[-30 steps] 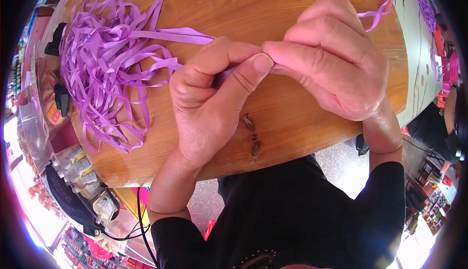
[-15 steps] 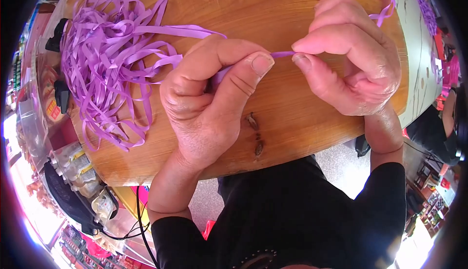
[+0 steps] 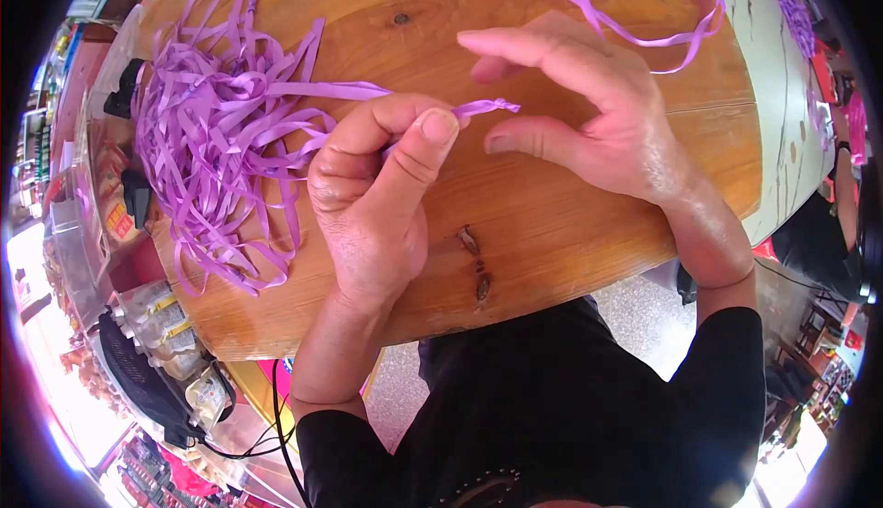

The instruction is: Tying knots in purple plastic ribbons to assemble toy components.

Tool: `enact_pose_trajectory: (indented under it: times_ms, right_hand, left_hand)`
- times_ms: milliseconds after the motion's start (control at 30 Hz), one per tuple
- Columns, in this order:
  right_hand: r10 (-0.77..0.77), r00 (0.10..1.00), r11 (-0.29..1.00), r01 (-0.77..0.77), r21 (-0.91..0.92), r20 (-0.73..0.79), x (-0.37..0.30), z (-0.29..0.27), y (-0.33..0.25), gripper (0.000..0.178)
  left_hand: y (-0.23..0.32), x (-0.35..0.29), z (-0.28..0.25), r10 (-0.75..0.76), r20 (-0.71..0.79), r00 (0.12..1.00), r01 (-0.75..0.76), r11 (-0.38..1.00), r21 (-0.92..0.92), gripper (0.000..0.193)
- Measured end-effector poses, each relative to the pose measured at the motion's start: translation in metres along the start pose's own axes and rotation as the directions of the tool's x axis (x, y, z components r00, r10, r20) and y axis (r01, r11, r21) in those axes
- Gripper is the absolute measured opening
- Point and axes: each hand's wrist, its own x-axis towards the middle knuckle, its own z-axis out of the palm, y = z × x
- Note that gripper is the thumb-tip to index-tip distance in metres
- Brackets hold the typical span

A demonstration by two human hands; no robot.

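Note:
Between thumb and curled fingers, my left hand (image 3: 382,186) pinches a purple ribbon (image 3: 487,107). Its short end sticks out to the right of my thumb and shows a small knot at the tip. Part of that ribbon is hidden inside my grip, and a strand runs left from my hand toward a tangled pile of purple ribbons (image 3: 216,131). My right hand (image 3: 589,108) holds nothing; its thumb and fingers are spread apart just right of the knotted end, not touching it.
The wooden table (image 3: 570,232) lies under both hands, its curved front edge close to my body. A loop of purple ribbon (image 3: 589,6) rests at the far right. Black clips (image 3: 136,197) line the left edge. Beyond a white marbled surface (image 3: 773,140), another person's arm (image 3: 842,195) shows.
My right hand has let go of the ribbon and spread its fingers. A knot now shows at the freed end. My left hand keeps its pinch, slightly lower and further left.

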Motion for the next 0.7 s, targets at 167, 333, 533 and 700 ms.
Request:
enact_pose_trajectory:
  times_ms: [167,333,533,700]
  right_hand:
    - [-0.052,0.995,0.984,0.037,0.172,0.086,-0.005,0.006,-0.001,0.056]
    - [-0.050,0.977,0.745,-0.102,0.659,0.208,-0.007,0.007,-0.011,0.051]
    - [-0.204,0.873,0.699,-0.187,0.690,0.443,-0.007,-0.020,-0.010,0.025]
    - [-0.012,0.954,0.844,-0.151,0.515,0.299,-0.001,-0.039,-0.007,0.015]
  left_hand:
    - [0.011,-0.011,0.014,0.069,0.111,0.991,-0.083,0.989,0.124,0.004]
    - [0.043,-0.016,0.040,0.221,0.455,0.863,-0.392,0.860,0.325,0.008]
    - [0.066,-0.015,0.046,0.259,0.145,0.955,-0.248,0.964,-0.092,0.017]
    - [0.127,-0.006,0.006,0.388,0.135,0.912,-0.335,0.893,-0.301,0.016]
